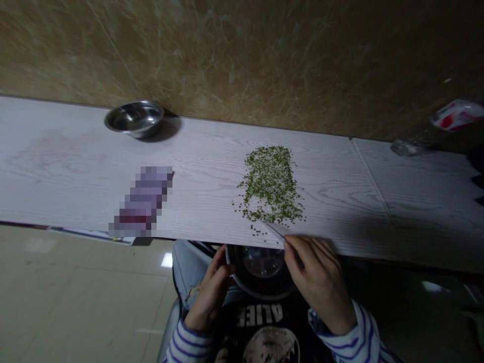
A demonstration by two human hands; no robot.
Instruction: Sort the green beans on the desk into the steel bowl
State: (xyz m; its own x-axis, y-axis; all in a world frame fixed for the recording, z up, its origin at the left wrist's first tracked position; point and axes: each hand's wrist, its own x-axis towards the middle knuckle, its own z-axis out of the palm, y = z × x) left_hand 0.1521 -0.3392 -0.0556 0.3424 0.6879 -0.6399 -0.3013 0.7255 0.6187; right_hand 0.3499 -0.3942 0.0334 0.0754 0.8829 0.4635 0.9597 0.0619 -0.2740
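Small green mung beans (269, 176) lie spread in a rough rectangle on the white wood-grain tabletop (204, 201), with some strays at the near side. My right hand (315, 275) pinches a thin, pale, card-like piece (273, 231), its tip at the near edge of the beans. Below the table's front edge, over my lap, is a metal bowl (262, 292). My left hand (214, 285) grips its left rim, thumb toward the inside. I see no beans clearly inside this bowl; its interior is dark.
Another metal bowl (135, 121) stands at the back left near the marbled wall (227, 60). A blurred-out flat object (143, 199) lies left of the beans. A clear plastic bottle (434, 128) with a red and white label lies at the far right.
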